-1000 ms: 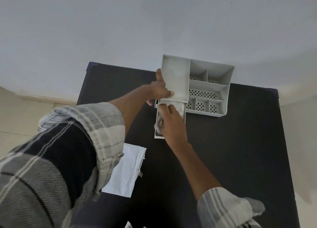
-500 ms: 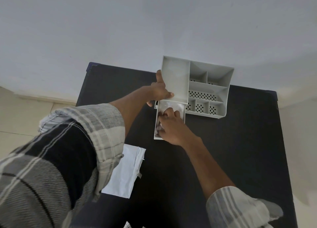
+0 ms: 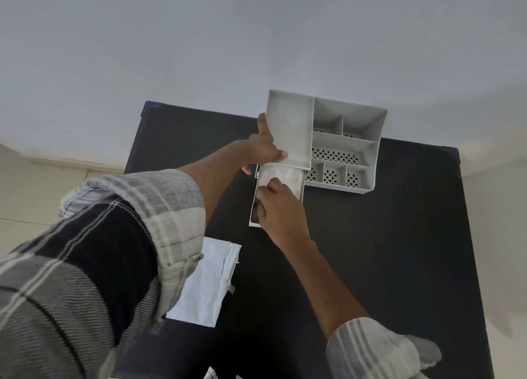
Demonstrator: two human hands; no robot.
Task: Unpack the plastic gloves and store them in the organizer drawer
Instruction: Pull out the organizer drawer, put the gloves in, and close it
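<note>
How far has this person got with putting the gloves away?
Nearly there. Done: the white wrapper lies discarded on the black table. In hand: the right hand presses the gloves into the open drawer while the left hand steadies the organizer. Left: closing the drawer.

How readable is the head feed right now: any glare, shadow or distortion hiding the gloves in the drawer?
Head view: soft, even light, no glare. Wide-angle bending curves the table edges. The plastic gloves look pale and low-contrast in the drawer, partly covered by the right hand. The left hand steadies the organizer. The sleeve blocks the lower left.
</note>
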